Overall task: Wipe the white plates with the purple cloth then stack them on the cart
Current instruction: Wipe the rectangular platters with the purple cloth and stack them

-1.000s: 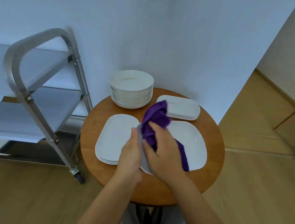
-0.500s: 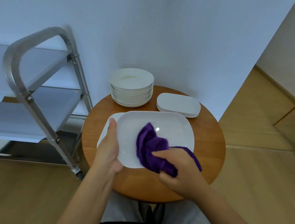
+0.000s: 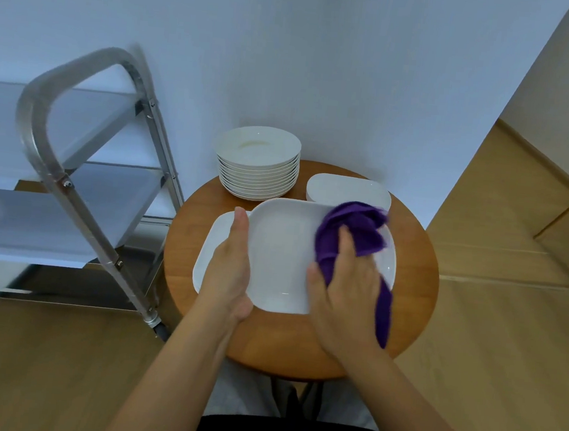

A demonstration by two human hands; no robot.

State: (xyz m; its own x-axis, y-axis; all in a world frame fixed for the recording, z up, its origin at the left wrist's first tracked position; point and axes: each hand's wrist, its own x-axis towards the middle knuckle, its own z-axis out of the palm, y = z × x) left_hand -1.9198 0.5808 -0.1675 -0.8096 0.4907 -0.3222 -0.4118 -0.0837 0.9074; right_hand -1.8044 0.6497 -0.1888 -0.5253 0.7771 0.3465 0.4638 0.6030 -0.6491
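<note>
Left grip [image 3: 229,265] clamps the near-left rim of the plate [image 3: 283,249], thumb along the edge. Right grip [image 3: 345,289] is closed on the cloth [image 3: 354,228], pressed to the plate's right part — cloth tail overhangs the near-right rim. Beyond the grips: bowl stack [image 3: 258,165] and small plate stack [image 3: 347,190] near the desk [image 3: 415,278] edge. Another stack [image 3: 212,243] lies under the left grip. Cart [image 3: 73,176] stands left — shelves open. No legible writing.
</note>
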